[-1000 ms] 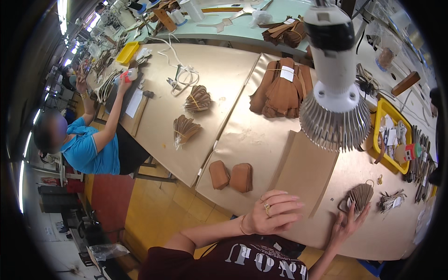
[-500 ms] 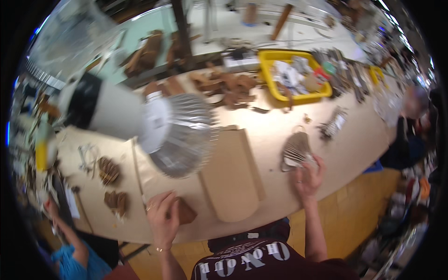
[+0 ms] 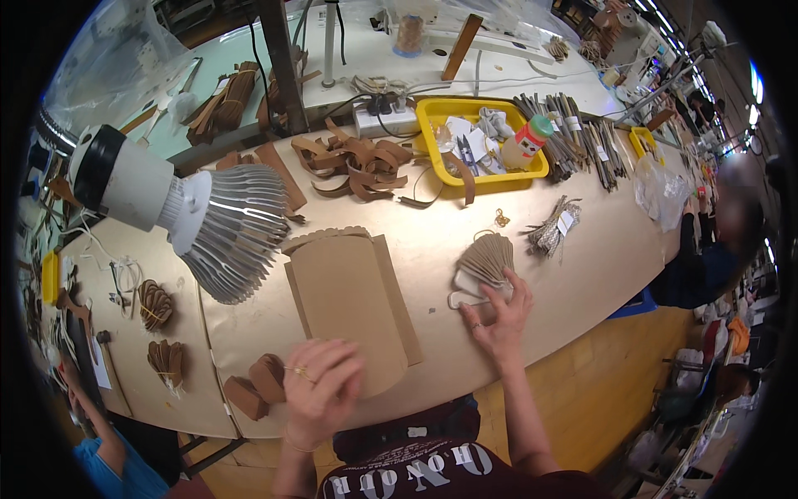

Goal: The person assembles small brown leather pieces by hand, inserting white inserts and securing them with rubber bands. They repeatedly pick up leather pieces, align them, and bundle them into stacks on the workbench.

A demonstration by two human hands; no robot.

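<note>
My left hand (image 3: 322, 387) is slightly blurred above the near edge of a tan, rounded cardboard-like panel (image 3: 349, 291). Its fingers are curled inward, hiding whatever may be in them. Just left of it lie two brown folded pieces (image 3: 268, 378), apparently leather. My right hand (image 3: 501, 320) grips the near side of a fanned bundle of thin brown-grey pieces (image 3: 489, 256). A white looped end (image 3: 465, 298) sticks out between its thumb and fingers. Part of the bundle is hidden by the fingers.
A large ribbed lamp (image 3: 237, 229) reaches in from the left. Behind are brown strips (image 3: 357, 165), a yellow tray (image 3: 440, 173) with a green-capped bottle, and bundled strips (image 3: 573, 137). A tied bundle (image 3: 555, 226) lies at right. Other people work at both sides.
My left hand has moved right, away from the brown pieces and over the panel's near edge. My right hand stays at the fanned bundle. The whole view has shifted, and the lamp appears further left.
</note>
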